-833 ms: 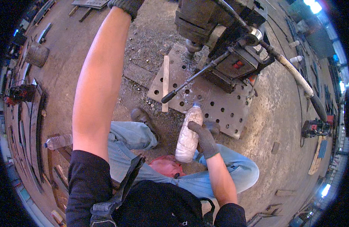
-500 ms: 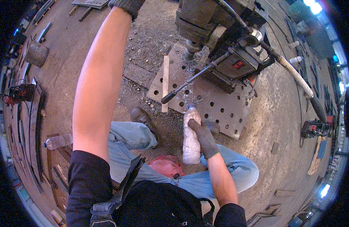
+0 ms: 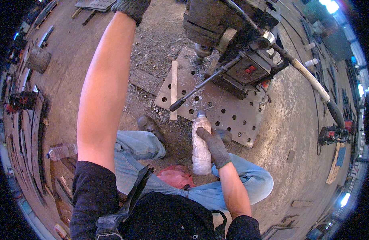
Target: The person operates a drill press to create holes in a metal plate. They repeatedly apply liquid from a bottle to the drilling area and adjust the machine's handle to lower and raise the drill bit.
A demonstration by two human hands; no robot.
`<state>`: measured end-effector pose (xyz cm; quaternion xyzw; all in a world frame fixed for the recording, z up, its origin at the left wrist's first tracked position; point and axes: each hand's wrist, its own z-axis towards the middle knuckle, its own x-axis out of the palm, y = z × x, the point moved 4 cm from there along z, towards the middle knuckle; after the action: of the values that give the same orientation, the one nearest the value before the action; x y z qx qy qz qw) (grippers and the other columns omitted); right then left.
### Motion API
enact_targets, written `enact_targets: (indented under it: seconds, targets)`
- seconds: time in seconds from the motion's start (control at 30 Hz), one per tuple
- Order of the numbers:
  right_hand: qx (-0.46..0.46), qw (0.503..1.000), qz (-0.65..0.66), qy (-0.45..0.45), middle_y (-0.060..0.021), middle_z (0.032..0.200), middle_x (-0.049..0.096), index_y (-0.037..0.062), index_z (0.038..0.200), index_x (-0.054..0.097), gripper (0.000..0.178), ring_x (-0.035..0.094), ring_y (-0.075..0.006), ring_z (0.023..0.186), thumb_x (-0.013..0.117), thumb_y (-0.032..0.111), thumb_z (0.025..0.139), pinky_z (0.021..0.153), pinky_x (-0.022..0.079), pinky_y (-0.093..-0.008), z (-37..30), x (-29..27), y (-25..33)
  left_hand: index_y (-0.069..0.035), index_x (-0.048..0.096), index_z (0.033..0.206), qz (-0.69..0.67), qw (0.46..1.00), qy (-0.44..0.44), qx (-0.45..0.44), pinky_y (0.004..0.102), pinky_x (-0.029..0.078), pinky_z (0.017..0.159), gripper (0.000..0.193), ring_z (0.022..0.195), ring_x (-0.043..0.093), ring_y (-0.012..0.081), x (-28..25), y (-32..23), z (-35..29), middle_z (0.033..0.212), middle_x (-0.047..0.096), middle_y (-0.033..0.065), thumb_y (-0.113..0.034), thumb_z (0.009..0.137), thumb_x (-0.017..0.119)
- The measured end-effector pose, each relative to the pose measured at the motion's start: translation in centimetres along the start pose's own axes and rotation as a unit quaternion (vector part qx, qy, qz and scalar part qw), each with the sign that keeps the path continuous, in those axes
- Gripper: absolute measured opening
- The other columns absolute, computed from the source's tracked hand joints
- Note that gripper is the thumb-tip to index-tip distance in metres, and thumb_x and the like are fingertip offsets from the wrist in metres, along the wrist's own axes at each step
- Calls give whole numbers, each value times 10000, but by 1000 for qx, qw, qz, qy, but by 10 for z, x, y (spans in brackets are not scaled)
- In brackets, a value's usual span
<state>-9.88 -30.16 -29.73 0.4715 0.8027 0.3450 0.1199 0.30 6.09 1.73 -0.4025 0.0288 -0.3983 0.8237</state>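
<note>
I am holding a pale, wrinkled bottle (image 3: 201,150) in my gloved right hand (image 3: 215,147), in front of my parted knees; my fingers are closing around its right side and going out of sight behind it, while my thumb is lying across its front. I am gripping it around the upper middle, probably because that part is giving a surer hold than the narrowing shoulder, and this is leaving the capped neck sticking out free. The neck is pointing away from me and the base is pointing back toward my lap. In this view its cap is overlapping a perforated metal plate (image 3: 228,105), though I cannot tell whether the two are touching.

My left arm is lying stretched forward; the gloved left hand (image 3: 133,10) is running out of view at the top, so I cannot tell whether its fingers are spread or gripping anything.

A pale strip (image 3: 174,90) is lying across the plate's corner, overhanging the near edge. A drilling machine (image 3: 206,25) is standing over the plate, its lever (image 3: 208,89) jutting toward me, likely to be within easy pulling distance
</note>
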Motion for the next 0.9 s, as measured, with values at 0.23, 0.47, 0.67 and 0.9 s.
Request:
enact_targets:
  seconds: [0.23, 0.47, 0.67, 0.9]
  targets:
    - [-14, 1000, -7, 11, -111, 1015, 674, -17, 1192, 603, 588, 660, -192, 810, 757, 403, 810, 709, 552, -337, -2, -1, 4, -73, 596, 863, -133, 987, 25, -86, 283, 394, 431, 332, 482, 534, 147, -4, 13, 2, 642, 607, 82, -358, 976, 470]
    - [-40, 998, -36, 13, -114, 1104, 658, -13, 1231, 585, 612, 638, -205, 925, 731, 423, 828, 808, 533, -341, -10, 7, 19, -55, 599, 838, 34, 999, -1, 9, 286, 376, 419, 367, 462, 505, 143, -4, -2, -1, 619, 593, 75, -367, 981, 469]
    - [-77, 996, -53, 5, -112, 1107, 654, -2, 1251, 571, 628, 634, -209, 920, 731, 431, 826, 822, 526, -338, -2, -1, 8, -47, 602, 840, -8, 1000, 10, 21, 284, 364, 416, 366, 452, 486, 140, -2, 4, 0, 593, 570, 69, -352, 985, 461]
    - [-134, 991, 27, 13, -112, 1144, 633, 20, 1266, 532, 600, 622, -216, 989, 773, 339, 819, 845, 531, -347, -5, 3, 11, -48, 598, 822, 30, 999, -4, 9, 277, 359, 411, 406, 447, 482, 132, -4, 4, 0, 573, 560, 64, -375, 1002, 438]
